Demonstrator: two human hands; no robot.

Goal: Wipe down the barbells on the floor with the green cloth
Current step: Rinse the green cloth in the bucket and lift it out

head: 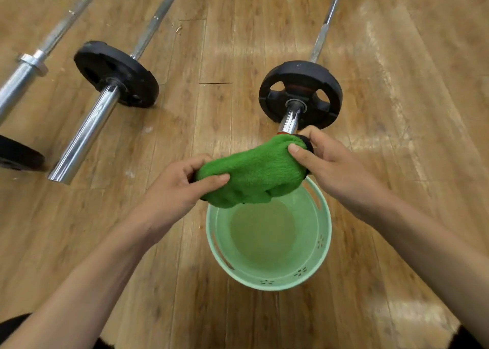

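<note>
Head view — left hand (180,187), right hand (336,163) grip green cloth (254,176) over the basin (264,282) — I'd twist it hard

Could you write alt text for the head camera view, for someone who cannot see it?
Two bare hands hold a bunched green cloth over a pale green bucket on a wooden floor, the left hand and right hand gripping opposite ends. Three barbells lie ahead.
</note>
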